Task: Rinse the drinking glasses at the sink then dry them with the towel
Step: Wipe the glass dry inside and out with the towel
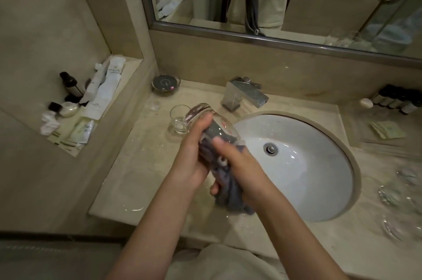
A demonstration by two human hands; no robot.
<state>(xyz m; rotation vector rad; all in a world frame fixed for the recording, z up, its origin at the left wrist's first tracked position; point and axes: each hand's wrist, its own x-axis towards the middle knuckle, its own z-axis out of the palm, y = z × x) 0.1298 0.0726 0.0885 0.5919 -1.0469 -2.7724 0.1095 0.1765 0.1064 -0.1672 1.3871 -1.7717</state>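
Mostly hidden, the grey towel (228,190) is stuffed into a tilted drinking glass (212,120) – left hand (194,156) wraps the glass, right hand (242,170) clutches towel, fingertips unseen. Second glass (178,117) upright behind, on counter (127,179) left of sink (319,165); blurry glassware (397,195) at right edge.

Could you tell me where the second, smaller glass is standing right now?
The small glass stands upright on the countertop, left of the sink and faucet, just behind the glass being dried.

Dim, warm light is washing the counter (127,179); glare is glinting off the sink (294,156) (edges are bending, right-hand glasses (402,200) blurring).
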